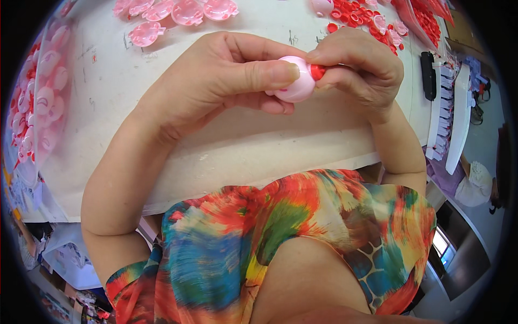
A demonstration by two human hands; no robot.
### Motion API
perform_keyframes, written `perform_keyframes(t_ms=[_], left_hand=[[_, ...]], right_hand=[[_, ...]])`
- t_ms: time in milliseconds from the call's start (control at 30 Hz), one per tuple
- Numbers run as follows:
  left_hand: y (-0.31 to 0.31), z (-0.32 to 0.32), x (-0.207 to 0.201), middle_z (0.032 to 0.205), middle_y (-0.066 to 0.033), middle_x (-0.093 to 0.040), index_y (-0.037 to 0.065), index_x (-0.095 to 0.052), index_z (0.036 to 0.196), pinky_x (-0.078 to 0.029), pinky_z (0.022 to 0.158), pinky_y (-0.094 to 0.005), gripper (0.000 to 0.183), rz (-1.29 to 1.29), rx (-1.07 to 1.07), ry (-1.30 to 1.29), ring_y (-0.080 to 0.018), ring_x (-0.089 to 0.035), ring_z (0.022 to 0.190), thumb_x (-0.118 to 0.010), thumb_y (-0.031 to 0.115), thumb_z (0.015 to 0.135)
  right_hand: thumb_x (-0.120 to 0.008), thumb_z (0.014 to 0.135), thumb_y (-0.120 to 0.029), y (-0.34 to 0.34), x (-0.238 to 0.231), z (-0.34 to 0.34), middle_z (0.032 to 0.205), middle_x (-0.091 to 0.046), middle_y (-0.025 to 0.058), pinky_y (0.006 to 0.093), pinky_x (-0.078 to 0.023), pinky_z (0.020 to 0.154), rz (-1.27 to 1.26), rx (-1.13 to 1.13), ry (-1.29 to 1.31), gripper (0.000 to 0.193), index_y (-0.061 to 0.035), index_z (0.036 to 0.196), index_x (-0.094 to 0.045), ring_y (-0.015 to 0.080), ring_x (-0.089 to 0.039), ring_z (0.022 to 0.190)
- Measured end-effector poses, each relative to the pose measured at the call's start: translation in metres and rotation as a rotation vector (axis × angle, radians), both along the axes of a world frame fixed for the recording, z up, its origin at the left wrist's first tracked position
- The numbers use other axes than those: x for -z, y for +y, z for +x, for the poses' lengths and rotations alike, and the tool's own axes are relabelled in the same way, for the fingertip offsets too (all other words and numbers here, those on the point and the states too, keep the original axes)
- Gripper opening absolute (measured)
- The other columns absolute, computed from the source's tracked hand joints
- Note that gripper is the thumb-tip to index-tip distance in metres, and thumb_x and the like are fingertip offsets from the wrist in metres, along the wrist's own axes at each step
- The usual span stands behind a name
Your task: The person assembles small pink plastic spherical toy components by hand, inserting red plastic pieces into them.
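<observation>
My left hand (237,75) is closed round a rounded, glossy pink plastic piece (300,86), its thumb lying across the top. On the right side of that piece sits a small red plastic part (317,72). My right hand (359,67) pinches this red part between thumb and fingers, against the pink piece. Both hands are held over the middle of the pale table (259,140). The underside of the pink piece is hidden by my left fingers.
Pink half shells (189,12) lie at the far left of the table. Small red parts (353,13) are heaped at the far right, beside a red-filled bag (423,21). A clear bag of pink pieces (51,86) stands at the left edge. A black object (428,75) lies rightward.
</observation>
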State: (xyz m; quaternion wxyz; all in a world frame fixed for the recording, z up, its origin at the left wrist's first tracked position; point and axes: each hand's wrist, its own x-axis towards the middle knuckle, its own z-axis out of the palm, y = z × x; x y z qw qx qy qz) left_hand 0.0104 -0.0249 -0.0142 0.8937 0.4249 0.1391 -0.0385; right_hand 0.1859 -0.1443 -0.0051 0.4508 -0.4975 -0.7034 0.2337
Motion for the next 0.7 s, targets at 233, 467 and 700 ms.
perform_keyframes(t_ms=[233,467,700], left_hand=[[0.002,-0.002,0.001,0.087,-0.0087,-0.062,-0.002,-0.055,0.107,-0.051,0.064,-0.0234,0.044,0.047,0.029,0.031,-0.0123,-0.06,0.07,-0.065,0.026,0.074],[0.002,0.0,0.001,0.087,-0.0089,-0.062,-0.001,-0.055,0.106,-0.051,0.065,-0.0236,0.042,0.126,0.037,0.052,-0.0132,-0.061,0.073,-0.066,0.024,0.074],[-0.001,0.0,0.003,0.088,-0.0102,-0.062,-0.001,-0.056,0.104,-0.053,0.064,-0.0252,0.042,0.089,-0.01,0.019,-0.0155,-0.062,0.075,-0.067,0.023,0.072]], right_hand=[[-0.068,0.067,-0.011,-0.001,-0.012,-0.006,0.075,-0.06,0.0098,0.0277,-0.044,0.059,-0.009,0.01,-0.142,0.022,0.0032,0.082,-0.062,0.0197,-0.057,0.066],[-0.067,0.067,-0.009,-0.003,-0.013,-0.007,0.075,-0.06,0.0103,0.0276,-0.046,0.059,-0.01,0.014,-0.178,0.021,0.0035,0.083,-0.062,0.0206,-0.058,0.067],[-0.067,0.068,-0.006,-0.003,-0.009,-0.006,0.073,-0.061,0.0085,0.026,-0.045,0.058,-0.014,0.013,-0.097,0.018,0.0001,0.084,-0.063,0.0184,-0.058,0.065]])
